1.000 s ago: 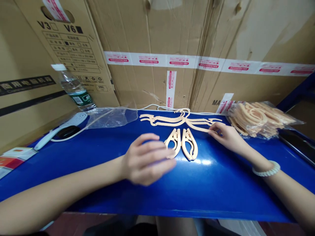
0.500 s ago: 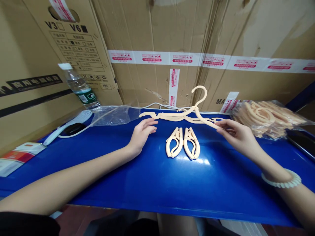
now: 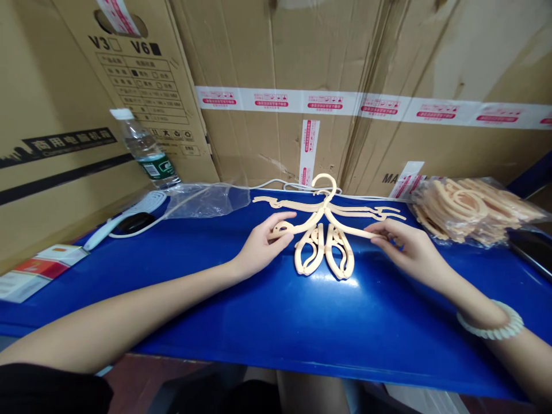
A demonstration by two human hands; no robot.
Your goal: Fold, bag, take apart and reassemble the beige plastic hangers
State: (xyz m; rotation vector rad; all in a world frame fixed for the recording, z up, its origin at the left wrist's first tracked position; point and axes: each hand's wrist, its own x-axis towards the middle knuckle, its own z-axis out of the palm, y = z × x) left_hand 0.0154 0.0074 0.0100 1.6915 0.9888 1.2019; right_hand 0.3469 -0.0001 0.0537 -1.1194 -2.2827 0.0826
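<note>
A cream plastic hanger [image 3: 324, 213] is held spread above the blue table [image 3: 276, 322], hook pointing away. My left hand [image 3: 264, 244] pinches the tip of its left arm and my right hand [image 3: 403, 244] pinches the tip of its right arm. Just under it, two folded cream hangers [image 3: 324, 257] lie side by side on the table. Behind it, more unfolded hangers [image 3: 379, 211] lie flat along the back edge.
A clear bag of cream hangers [image 3: 468, 210] lies at the right. An empty plastic bag [image 3: 207, 199], a water bottle [image 3: 146, 150], a white cable and a dark object [image 3: 133, 222] sit at the back left. Cardboard boxes [image 3: 302, 63] wall the back.
My right hand lifted one hanger off the back row and brought it toward me. My left hand reached forward and took its left arm tip, so both hands hold it.
</note>
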